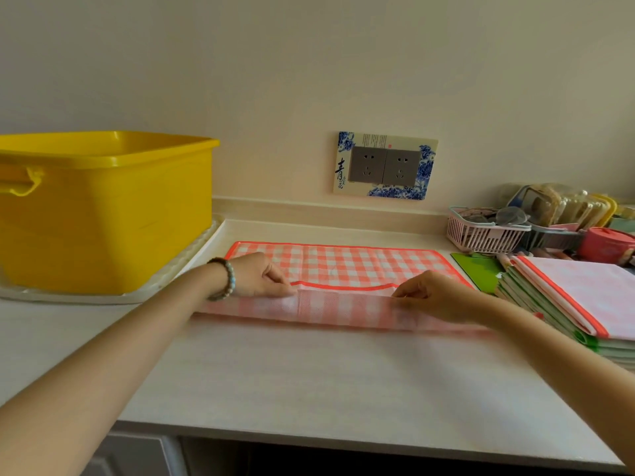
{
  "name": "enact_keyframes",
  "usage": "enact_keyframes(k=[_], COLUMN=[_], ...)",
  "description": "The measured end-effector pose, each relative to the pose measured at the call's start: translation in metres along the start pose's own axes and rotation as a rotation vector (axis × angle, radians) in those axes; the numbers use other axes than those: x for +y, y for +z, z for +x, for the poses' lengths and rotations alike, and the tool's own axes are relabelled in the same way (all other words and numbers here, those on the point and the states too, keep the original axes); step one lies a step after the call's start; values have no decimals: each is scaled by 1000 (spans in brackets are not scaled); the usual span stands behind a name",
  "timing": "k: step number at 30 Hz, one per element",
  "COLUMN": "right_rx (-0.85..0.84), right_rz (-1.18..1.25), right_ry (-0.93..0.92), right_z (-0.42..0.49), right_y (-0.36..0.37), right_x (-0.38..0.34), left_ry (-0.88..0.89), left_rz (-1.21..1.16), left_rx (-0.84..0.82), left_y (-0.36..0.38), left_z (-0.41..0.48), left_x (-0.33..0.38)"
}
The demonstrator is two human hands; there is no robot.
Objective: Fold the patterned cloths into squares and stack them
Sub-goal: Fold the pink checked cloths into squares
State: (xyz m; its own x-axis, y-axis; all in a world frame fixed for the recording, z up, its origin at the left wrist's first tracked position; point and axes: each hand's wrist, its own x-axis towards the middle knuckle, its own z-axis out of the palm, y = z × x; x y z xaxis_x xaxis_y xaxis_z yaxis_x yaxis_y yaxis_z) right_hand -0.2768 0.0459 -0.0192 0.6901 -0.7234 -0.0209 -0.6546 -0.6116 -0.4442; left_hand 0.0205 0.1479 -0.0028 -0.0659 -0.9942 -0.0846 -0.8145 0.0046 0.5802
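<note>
A pink and white checked cloth [340, 262] with an orange-red border lies flat on the white counter [309, 372]. Its near edge is turned over towards the wall, pale underside up. My left hand [261, 276], with a bead bracelet on the wrist, pinches the left end of that turned edge. My right hand [436, 297] pinches the right end. A stack of folded cloths [580, 300] sits at the right, a pink one with an orange border on top and green ones beneath.
A yellow plastic tub [103, 214] stands on a clear tray [192, 259] at the left. A pink basket [484, 231] and assorted containers [563, 207] crowd the back right corner. A double wall socket [385, 166] is on the wall behind. The counter's front edge runs along the bottom.
</note>
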Motion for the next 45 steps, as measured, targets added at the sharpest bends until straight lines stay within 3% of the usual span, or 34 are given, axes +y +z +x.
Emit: enact_keyframes(k=[4,8,12,16,24,35,41,45], right_rx=[-41,30,194,327,430,371,312,263], right_rz=[57,27,-59,-34,-100,-194,-88,-261], right_ry=[-13,-85,-82,0,112,105,72,9], right_z=[-3,7,30,55,96,119,119,122], right_y=[-29,-52,-54,-35,5,20,51,72], right_x=[-14,-24,-20,-11,18,19,4,-1], left_ry=[-7,180,346,294,136,15,-41,-39], left_rz=[62,23,318,311,375,374,412,440], left_rx=[-2,228,429,318,151,142,156,202], left_y=[-26,-35,-16,13,48,60,69,71], left_z=[-6,0,7,23,57,90,96,98], left_x=[17,27,37,30,3,-15,-22,-21])
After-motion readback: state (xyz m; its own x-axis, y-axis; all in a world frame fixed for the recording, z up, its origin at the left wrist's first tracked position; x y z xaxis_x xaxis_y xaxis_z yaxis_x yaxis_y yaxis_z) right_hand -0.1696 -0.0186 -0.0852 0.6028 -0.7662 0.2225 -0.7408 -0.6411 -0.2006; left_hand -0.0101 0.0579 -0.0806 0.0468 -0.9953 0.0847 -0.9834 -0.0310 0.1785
